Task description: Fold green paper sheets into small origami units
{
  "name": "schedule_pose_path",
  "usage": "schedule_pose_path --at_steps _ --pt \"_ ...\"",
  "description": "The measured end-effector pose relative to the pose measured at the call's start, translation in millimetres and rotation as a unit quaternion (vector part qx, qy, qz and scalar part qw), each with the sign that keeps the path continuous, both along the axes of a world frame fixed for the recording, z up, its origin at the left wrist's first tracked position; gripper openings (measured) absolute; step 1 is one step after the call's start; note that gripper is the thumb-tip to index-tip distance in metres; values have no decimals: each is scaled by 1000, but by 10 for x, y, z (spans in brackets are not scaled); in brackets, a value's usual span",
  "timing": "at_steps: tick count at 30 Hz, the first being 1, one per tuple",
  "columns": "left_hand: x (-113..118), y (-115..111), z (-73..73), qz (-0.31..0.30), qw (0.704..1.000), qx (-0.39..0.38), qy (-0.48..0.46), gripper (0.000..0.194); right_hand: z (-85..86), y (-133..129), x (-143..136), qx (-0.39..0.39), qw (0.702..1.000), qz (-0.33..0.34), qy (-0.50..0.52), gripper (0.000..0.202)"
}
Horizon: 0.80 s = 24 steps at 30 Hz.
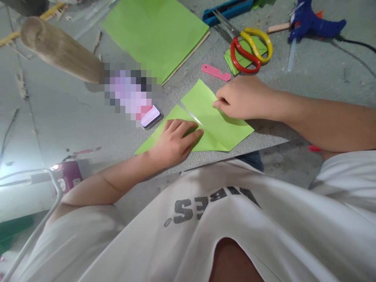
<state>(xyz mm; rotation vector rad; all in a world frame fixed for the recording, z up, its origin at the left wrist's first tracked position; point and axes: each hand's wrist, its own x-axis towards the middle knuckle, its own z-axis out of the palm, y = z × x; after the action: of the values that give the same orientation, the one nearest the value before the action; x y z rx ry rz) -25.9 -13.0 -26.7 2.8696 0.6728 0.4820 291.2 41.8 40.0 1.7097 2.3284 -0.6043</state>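
A sheet of green paper [211, 117] lies at the table's near edge. A pale slit runs into it from its far side, and the two parts still look joined toward the near side. My left hand [176, 141] rests on the left part, palm down, with its fingers laid over the paper beside the slit. My right hand [241, 98] is closed at the right part's far edge, thumb and curled fingers pinching the paper there. Just beyond the sheet lies a pink folding cutter [216, 73].
Red-and-yellow-handled scissors [245, 51] lie on small green paper pieces. Behind are a blue utility knife [229, 11] and a blue glue gun [308, 23] with its cord. A larger green sheet [155, 35], a phone [151, 116] and a wooden cylinder [58, 49] lie farther left.
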Motion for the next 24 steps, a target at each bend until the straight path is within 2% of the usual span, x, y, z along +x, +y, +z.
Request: schedule_pose_path --at_steps 6,13,18,24 --pt "-42 26 -29 -29 999 -21 11 47 18 91 107 -57 998 36 -20 45" --pt "-20 -24 -9 14 998 -53 45 45 -91 109 226 -46 998 39 11 48" --pt "-3 -109 52 50 996 -58 40 43 -59 121 233 -87 995 39 27 55" --pt "20 -109 35 -29 997 -65 28 41 -34 70 152 -79 995 30 44 51"
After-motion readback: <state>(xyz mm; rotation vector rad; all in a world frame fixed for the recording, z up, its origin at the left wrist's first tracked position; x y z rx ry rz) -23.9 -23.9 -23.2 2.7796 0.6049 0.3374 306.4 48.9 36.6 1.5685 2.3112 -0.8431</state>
